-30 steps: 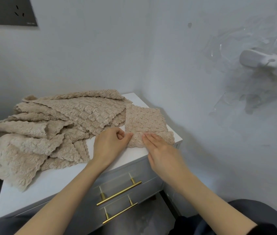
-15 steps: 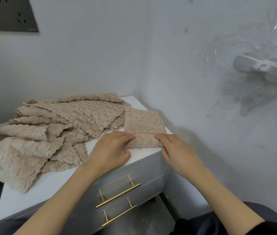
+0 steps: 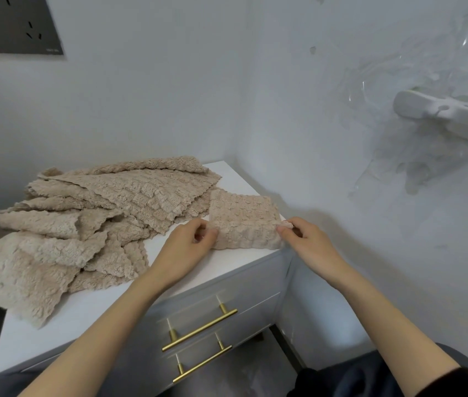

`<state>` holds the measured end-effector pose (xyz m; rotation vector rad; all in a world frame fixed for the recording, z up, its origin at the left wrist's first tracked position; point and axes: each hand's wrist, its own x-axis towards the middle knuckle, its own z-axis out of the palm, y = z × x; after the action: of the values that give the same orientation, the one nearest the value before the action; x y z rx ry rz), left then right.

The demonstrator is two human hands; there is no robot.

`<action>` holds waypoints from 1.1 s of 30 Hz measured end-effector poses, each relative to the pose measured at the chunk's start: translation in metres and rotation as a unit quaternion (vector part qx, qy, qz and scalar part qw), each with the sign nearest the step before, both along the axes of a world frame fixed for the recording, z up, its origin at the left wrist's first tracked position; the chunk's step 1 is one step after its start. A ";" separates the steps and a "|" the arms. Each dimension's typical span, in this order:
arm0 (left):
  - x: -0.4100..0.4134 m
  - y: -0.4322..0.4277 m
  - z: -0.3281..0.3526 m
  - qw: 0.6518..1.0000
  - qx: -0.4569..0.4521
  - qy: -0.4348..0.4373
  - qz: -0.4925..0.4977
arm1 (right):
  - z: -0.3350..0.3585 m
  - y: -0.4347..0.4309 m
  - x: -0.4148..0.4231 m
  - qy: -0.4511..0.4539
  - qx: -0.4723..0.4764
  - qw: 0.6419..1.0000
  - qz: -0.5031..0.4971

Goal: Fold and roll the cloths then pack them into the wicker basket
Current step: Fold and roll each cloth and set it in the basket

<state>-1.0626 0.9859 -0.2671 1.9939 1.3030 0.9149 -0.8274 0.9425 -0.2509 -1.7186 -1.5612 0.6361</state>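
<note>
A small folded beige cloth lies at the right front corner of the white cabinet top, its near edge rolled up into a short thick roll. My left hand grips the roll's left end with curled fingers. My right hand pinches the roll's right end between thumb and fingers. A pile of several unfolded beige cloths covers the left and middle of the cabinet top. No wicker basket is in view.
The cabinet stands in a wall corner; its grey drawers have two brass handles facing me. A white wall-mounted holder juts out at the upper right. A dark socket panel sits on the wall at the upper left.
Both hands have moved apart from the cloth's near middle to its two ends. The near edge has been rolled away from me into a thicker roll.
</note>
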 end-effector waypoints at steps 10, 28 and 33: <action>0.013 0.005 -0.004 0.991 -0.004 0.030 0.133 | -0.008 0.004 -0.014 -0.138 0.082 0.977 -0.136; 0.013 0.016 -0.002 0.988 -0.007 0.072 0.140 | -0.023 -0.009 -0.046 -0.423 0.054 0.900 0.089; 0.013 0.005 0.001 0.977 0.075 0.108 0.171 | -0.016 -0.013 -0.022 -0.417 0.020 0.908 0.043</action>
<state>-1.0496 0.9906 -0.2659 2.0648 1.7871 0.9967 -0.8493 0.9292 -0.2669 -2.0216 -2.1972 -0.1523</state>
